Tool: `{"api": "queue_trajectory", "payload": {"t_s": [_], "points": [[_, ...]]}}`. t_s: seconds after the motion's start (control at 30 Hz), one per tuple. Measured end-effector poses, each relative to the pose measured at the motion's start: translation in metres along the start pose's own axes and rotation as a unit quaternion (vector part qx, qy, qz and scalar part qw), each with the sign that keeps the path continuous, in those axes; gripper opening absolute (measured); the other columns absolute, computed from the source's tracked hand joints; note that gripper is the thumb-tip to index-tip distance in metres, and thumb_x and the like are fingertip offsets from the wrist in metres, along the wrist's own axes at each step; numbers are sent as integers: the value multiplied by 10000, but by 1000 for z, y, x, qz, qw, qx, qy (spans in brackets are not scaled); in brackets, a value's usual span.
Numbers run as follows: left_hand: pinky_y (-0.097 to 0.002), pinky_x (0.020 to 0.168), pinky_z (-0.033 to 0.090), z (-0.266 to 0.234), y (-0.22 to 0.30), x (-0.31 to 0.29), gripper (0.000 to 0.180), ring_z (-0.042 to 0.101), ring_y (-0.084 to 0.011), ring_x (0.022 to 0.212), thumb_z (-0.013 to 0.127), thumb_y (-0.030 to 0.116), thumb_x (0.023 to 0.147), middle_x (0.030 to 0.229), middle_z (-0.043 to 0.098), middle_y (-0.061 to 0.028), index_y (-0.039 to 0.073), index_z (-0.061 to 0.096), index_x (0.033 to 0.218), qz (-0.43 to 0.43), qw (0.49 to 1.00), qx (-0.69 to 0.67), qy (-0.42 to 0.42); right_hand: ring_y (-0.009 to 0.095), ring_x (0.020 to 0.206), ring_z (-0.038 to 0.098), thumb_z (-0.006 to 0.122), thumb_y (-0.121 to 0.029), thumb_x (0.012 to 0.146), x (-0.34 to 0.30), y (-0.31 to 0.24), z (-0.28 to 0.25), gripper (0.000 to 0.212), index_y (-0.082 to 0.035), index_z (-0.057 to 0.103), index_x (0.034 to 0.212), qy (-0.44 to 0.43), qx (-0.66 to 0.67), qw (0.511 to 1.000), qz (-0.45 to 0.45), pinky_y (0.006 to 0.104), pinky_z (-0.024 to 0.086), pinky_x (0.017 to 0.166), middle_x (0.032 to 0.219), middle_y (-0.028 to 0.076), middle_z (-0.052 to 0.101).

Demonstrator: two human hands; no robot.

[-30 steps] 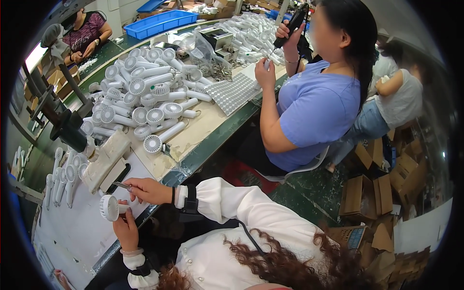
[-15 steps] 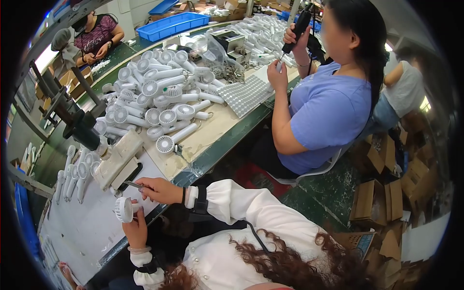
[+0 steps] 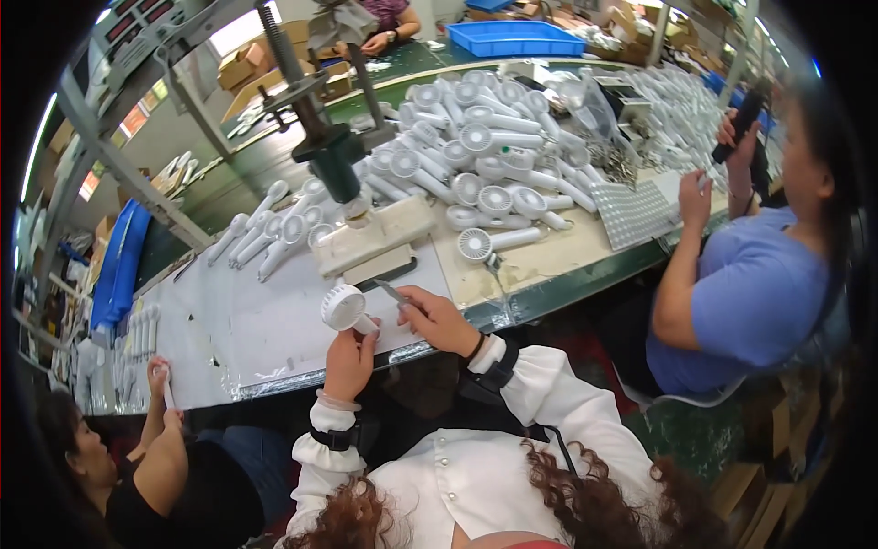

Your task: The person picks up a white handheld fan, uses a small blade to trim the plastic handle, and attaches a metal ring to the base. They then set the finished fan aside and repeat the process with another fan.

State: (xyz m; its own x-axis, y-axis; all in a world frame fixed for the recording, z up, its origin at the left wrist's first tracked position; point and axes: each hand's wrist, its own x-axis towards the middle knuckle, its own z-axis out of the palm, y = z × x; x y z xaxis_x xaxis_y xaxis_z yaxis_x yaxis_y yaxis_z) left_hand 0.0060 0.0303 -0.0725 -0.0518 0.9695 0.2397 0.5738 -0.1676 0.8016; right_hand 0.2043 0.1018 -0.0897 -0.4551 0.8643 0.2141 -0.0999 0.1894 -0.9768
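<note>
My left hand is closed round the handle of a small white handheld fan. The fan's round grilled head sticks up above the fingers, turned to the left. Just right of it, my right hand grips a thin grey knife-like tool, its flat tip pointing up and left towards the fan head but apart from it. Both hands are over the near edge of the white-topped worktable. In front of them stands a press with a dark green ram above a pale block.
A big heap of white fans covers the table behind the press; several more fans lie left of it. A patterned grey sheet is at the right. One co-worker sits right, another lower left. A blue tray is far back.
The view has swung left, bringing the lower-left co-worker into sight. My hands still hold the fan and the grey tool close together, with the fan head now tipped more upward.
</note>
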Motion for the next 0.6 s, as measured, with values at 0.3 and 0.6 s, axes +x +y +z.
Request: {"api": "queue_trajectory", "payload": {"t_s": [0.3,0.6], "points": [[-419,740,516,14,-17,-8,208,668,-344,831,619,158,937,936,679,-171,32,607,1102,29,990,136,40,73,738,567,611,-143,987,-4,5,-2,228,-12,577,1171,13,-18,1000,0,255,474,662,838,31,650],[-421,729,520,14,-2,-12,302,667,-361,799,680,235,902,886,678,-168,37,608,1117,19,998,47,48,31,701,511,602,-139,995,-8,-2,-3,214,-36,578,1181,-7,-6,1000,-9,191,411,620,811,-29,589]]}}
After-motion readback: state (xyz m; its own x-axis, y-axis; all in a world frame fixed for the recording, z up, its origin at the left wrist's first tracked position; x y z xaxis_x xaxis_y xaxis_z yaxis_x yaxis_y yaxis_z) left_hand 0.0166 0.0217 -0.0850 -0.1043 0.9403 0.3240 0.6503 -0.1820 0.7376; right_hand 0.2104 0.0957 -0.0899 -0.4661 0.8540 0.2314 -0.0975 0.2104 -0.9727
